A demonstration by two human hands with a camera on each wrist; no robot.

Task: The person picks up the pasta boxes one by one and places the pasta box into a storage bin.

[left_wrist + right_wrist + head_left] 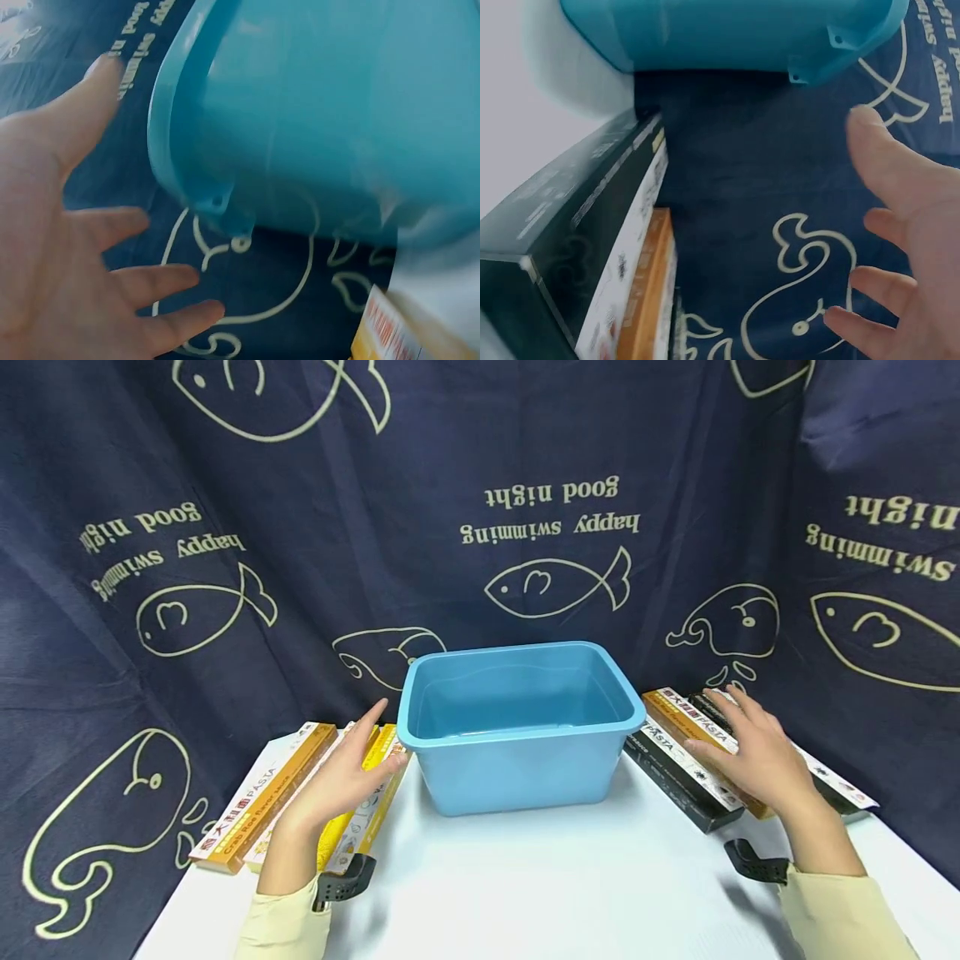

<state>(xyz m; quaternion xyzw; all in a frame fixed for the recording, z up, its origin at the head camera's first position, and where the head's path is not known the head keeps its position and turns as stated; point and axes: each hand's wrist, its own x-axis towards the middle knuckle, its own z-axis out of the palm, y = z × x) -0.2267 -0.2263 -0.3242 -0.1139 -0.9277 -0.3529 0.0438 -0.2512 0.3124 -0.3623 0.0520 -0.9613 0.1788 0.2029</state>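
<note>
- Blue bin [517, 777]: stands upright on the white table [555, 877], between two groups of pasta boxes.
- Progress: every box in view lies outside the bin. No lifting or moving of a box is under way; judged an idle point, with any handling of the boxes outstanding. The near wall hides part of the bin's floor, so its full contents cannot be confirmed.
- Left hand [341, 781]: beside the bin's left end, fingers and thumb spread wide, gripping nothing, apart from the rim.
- Right hand [757, 752]: over the boxes right of the bin, fingers loosely extended, thumb apart, gripping nothing.
- Bin condition: smooth, glossy, rolled rim, walls narrowing downward; no damage seen.
- Left of bin: orange-and-white box [266, 793], yellow-and-white box [367, 814], others part-hidden by the forearm.
- Right of bin: black-and-white box [678, 777] nearest, others beyond it.
</note>
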